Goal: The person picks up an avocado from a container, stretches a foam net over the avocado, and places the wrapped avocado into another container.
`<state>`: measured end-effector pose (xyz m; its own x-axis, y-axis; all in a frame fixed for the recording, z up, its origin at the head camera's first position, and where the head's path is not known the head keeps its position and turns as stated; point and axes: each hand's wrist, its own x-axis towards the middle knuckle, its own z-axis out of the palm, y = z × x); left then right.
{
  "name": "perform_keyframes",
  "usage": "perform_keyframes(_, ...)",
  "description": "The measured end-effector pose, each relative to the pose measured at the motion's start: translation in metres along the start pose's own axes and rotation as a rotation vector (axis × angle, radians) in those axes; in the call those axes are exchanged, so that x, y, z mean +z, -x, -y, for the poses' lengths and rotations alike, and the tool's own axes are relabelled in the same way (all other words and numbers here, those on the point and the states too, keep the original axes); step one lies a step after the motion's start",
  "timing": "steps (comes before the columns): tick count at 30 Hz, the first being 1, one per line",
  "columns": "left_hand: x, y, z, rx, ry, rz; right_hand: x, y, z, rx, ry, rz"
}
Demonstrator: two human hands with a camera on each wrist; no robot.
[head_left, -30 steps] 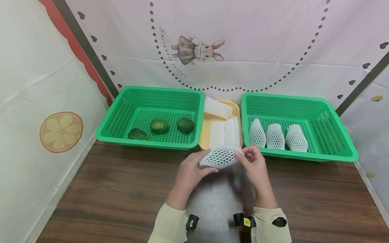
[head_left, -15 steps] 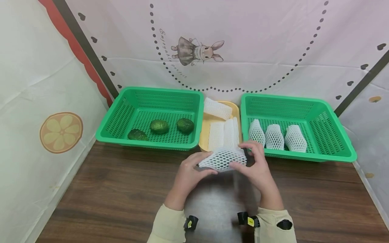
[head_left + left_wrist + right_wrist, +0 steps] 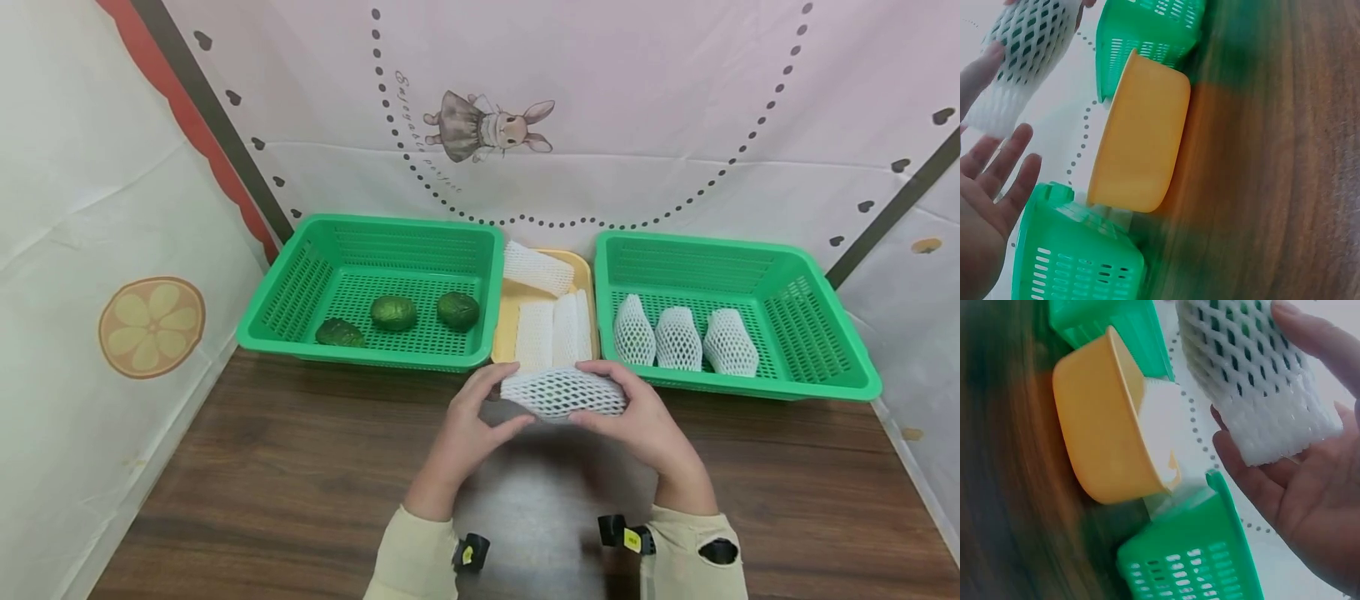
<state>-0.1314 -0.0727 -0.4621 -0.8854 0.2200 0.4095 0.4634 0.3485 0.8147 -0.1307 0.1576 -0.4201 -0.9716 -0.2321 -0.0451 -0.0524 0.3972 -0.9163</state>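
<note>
Held level above the table, in front of the yellow tray (image 3: pixel 507 321), is a white foam net sleeve (image 3: pixel 564 393) with a dark green avocado inside, which shows only through the mesh. My left hand (image 3: pixel 467 427) holds its left end between thumb and fingers; in the left wrist view the thumb (image 3: pixel 982 72) lies on the net (image 3: pixel 1030 44) and the lower fingers spread away. At the other end my right hand (image 3: pixel 643 421) grips the sleeve, thumb in front and fingers behind. In the right wrist view the end of the net (image 3: pixel 1285 422) reaches past the fruit.
Several flat foam sleeves (image 3: pixel 534 329) lie in the yellow tray. The left green basket (image 3: pixel 360 357) contains three bare avocados (image 3: pixel 393 312); the right green basket (image 3: pixel 817 387) contains three netted ones (image 3: pixel 678 337). Behind the baskets hangs a printed white cloth (image 3: pixel 637 100).
The right hand has opened from a pinch at the sleeve's end to a wider hold and moved slightly right. The netted avocado has shifted a little right; the left hand stays nearly in place.
</note>
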Motion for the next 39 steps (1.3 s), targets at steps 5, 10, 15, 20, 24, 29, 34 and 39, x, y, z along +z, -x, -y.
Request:
perform_keyframes(5,-0.004,-0.003,0.001,0.070,-0.008,-0.099,-0.014,-0.002,0.001,0.025,0.041,-0.042)
perform_keyframes(10,-0.014,-0.005,0.006,0.136,-0.132,-0.254,-0.034,-0.009,0.001,0.064,0.071,-0.092)
perform_keyframes(15,-0.029,-0.006,0.013,0.114,-0.198,-0.390,-0.055,-0.021,-0.001,0.029,0.066,-0.139)
perform_keyframes(20,-0.036,-0.001,0.017,-0.052,-0.235,-0.397,-0.078,-0.031,-0.008,0.035,0.000,-0.217)
perform_keyframes(24,-0.038,0.001,0.016,-0.127,-0.257,-0.373,-0.105,-0.035,-0.018,0.120,-0.008,-0.335)
perform_keyframes(29,-0.037,-0.001,0.015,-0.145,-0.317,-0.345,-0.139,-0.039,-0.035,0.283,0.025,-0.484)
perform_keyframes(34,-0.035,-0.001,0.015,-0.126,-0.390,-0.353,-0.163,-0.040,-0.055,0.390,0.118,-0.577)
perform_keyframes(39,-0.035,-0.002,0.015,-0.118,-0.405,-0.358,-0.179,-0.032,-0.074,0.470,0.325,-0.601)
